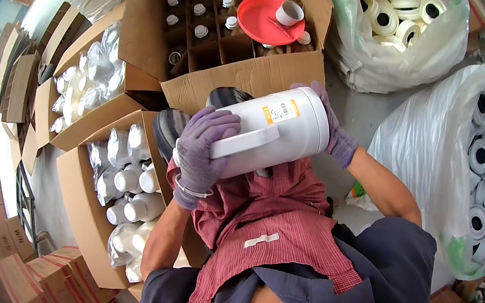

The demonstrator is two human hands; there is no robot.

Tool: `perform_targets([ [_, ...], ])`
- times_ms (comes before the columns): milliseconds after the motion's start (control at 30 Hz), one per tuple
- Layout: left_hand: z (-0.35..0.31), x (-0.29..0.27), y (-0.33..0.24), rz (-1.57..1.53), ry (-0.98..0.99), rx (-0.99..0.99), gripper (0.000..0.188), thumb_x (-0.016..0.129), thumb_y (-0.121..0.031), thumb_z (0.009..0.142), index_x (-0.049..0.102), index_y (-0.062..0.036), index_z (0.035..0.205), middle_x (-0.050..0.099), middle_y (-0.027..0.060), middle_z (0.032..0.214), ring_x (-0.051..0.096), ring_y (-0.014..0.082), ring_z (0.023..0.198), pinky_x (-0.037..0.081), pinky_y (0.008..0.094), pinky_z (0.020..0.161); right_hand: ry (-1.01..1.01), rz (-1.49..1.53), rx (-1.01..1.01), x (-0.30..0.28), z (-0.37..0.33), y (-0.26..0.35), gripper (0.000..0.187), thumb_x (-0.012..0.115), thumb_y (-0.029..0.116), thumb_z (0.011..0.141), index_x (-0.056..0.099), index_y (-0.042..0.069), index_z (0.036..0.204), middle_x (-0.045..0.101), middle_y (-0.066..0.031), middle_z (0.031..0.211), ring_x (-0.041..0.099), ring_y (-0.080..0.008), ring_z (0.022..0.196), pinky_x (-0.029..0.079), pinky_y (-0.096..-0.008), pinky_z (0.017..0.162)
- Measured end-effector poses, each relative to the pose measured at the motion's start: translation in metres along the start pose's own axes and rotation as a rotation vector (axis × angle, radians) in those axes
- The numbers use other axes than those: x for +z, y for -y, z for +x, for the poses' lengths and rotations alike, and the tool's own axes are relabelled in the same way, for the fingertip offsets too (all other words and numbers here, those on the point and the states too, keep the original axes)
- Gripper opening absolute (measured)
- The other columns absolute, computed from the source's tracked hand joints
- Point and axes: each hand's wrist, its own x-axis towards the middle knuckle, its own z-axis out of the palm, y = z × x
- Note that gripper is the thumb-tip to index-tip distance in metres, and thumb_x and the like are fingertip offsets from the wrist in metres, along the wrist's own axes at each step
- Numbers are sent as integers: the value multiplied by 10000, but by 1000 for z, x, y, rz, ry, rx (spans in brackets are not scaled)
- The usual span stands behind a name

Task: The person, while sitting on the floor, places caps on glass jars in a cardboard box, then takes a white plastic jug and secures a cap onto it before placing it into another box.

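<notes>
A white thermos jug [294, 139] with a long side handle lies tilted on its side above my lap, an orange and white label on its body. My left hand [205, 146], in a purple glove, is closed round its left end beside the handle. At the wide right end, my gloved right hand [338, 134] holds the jug, its fingertips partly hidden behind it. Just beyond stands an open cardboard box [255, 69] with dividers and several white-capped bottles [201, 31]. A red round dish [253, 18] rests on the bottles, holding a small whitish cup [289, 13].
Left of me, open cartons [85, 216] hold several white jug-like pieces [143, 206], some in clear plastic. Large plastic bags [412, 152] on the right hold pale ring-shaped parts with dark centres [481, 156]. Stacked cartons [57, 277] stand at lower left.
</notes>
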Motion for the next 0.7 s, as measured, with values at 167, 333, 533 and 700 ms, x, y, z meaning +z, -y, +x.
perform_targets([
  [167,-25,-19,24,-786,-27,-910,205,542,-102,906,670,35,989,688,72,950,623,114,879,502,247,786,148,-922,-346,70,-18,57,763,443,629,898,400,57,1401,393,-111,1420,394,-224,1303,280,-361,1108],
  [333,-32,-12,27,-411,274,-518,277,482,-163,932,650,39,1018,667,82,957,617,130,842,493,248,773,688,-1393,-589,135,-24,86,898,631,600,771,338,116,1468,230,-195,1523,236,-331,1411,256,-442,1116],
  [533,29,-15,-18,196,82,81,266,563,-30,637,661,-39,885,696,105,939,652,276,999,424,445,1015,-23,-330,-201,21,-4,-17,513,560,340,942,429,82,1365,531,-95,1235,557,-204,1111,456,-359,985],
  [700,20,-17,12,113,122,68,245,606,-26,654,683,-50,885,700,88,938,649,286,974,431,449,1003,81,-275,-202,15,13,0,559,506,432,961,424,61,1370,598,-80,1216,578,-173,1122,441,-344,1004],
])
